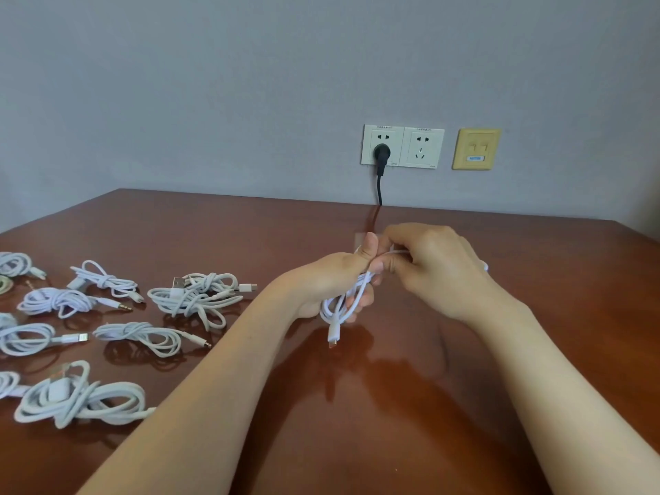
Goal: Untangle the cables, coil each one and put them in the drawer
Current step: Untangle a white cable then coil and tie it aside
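Cables are seen from the head camera; one white cable (351, 296) is held up over the brown table (393, 423), near the middle of the view, and it is gripped by both hands; its loops are held inside the curled fingers of the left hand (332, 284), whose thumb is pointed up; a strand of it is pinched by the right hand (432, 269) just beside that thumb, so the two hands are kept close together at the cable; a small plug end (334, 337) is left hanging below the left hand, just over the table top.

More white cables are laid on the table to the left, well apart from the hands, and each is tied in a loose bundle; a big bundle (196, 296) is placed nearest the left wrist; a long bundle (143, 335) is set just in front of it; a thick bundle (78, 396) is laid beside the left forearm; more bundles are cut off by the left edge.

Behind the table, a black plug (381, 157) is pushed into a white wall socket (423, 148); a yellow plate (476, 149) is fixed to the wall just right of it.
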Demonstrator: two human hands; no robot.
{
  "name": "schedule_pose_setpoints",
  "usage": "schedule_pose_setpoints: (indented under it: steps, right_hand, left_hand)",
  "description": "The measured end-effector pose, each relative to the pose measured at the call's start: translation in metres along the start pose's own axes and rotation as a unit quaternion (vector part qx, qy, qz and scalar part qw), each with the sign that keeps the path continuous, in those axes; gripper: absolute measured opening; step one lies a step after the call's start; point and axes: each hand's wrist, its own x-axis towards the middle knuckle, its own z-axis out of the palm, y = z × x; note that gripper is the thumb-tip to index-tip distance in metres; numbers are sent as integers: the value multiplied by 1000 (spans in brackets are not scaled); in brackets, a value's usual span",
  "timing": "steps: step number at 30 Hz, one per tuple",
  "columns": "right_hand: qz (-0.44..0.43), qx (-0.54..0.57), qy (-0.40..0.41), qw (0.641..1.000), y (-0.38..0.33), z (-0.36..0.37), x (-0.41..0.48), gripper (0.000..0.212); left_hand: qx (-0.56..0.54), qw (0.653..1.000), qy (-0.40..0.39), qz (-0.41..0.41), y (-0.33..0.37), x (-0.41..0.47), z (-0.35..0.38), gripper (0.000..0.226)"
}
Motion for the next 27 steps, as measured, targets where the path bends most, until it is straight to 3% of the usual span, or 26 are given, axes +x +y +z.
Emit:
schedule_pose_setpoints:
  steps: [4,9,16,21,27]
  right_hand:
    - [-9,75,23,997,-2,2,0,12]
    - [-7,110,27,994,0,4,0,20]
    - [-4,145,39,989,3,7,2,20]
    - [-11,161,56,985,-1,9,3,12]
    - [5,227,97,969,-4,7,2,26]
  left_hand:
    - [-83,992,-98,8,2,-2,-1,69]
    - [-89,983,-156,32,1,-4,-3,64]
    - [-87,988,-123,-22,2,-8,-4,20]
    - [-90,987,-126,-39,-1,-5,-3,23]
    - [-63,991,-118,-22,3,-8,2,26]
